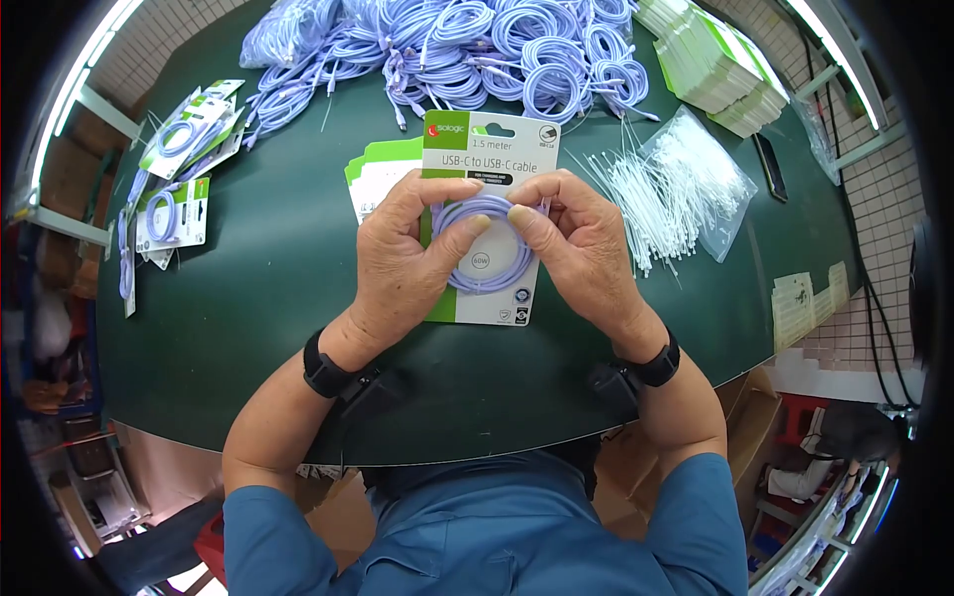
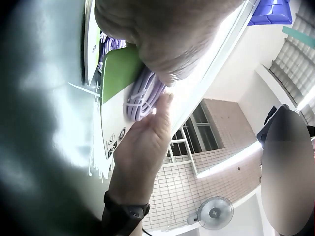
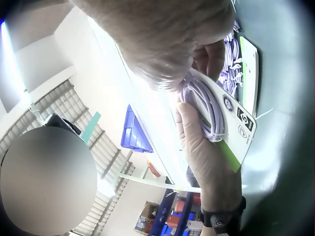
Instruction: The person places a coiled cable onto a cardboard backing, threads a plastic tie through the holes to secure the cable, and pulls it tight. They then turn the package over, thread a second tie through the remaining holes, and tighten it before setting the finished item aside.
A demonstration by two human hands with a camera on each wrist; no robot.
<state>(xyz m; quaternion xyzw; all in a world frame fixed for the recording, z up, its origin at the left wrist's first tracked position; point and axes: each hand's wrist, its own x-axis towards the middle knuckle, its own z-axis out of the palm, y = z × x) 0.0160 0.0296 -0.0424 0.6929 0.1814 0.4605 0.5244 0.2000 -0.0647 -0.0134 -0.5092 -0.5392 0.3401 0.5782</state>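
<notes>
Between my two hands stands a green-and-white backing card (image 1: 487, 311) printed for a 1.5 meter USB-C to USB-C cable. A coiled lilac USB-C cable (image 1: 479, 285) lies against its front, bound with a thin white tie that shows in the left wrist view. My left hand (image 1: 399, 253) grips the coil and card from the left, its thumb across the ring. From the right, my right hand (image 1: 593, 253) pinches the coil's upper side with thumb and curled fingers. The thumb tips are close together near the top of the ring. Part of the coil is hidden under the fingers.
Behind the card lie more green-and-white cards (image 1: 376, 179). A large heap of lilac cables (image 1: 447, 50) covers the table's back. At right are white ties (image 1: 651, 204), a card stack (image 1: 720, 74) and a phone (image 1: 769, 167). Carded cables (image 1: 174, 214) lie at left.
</notes>
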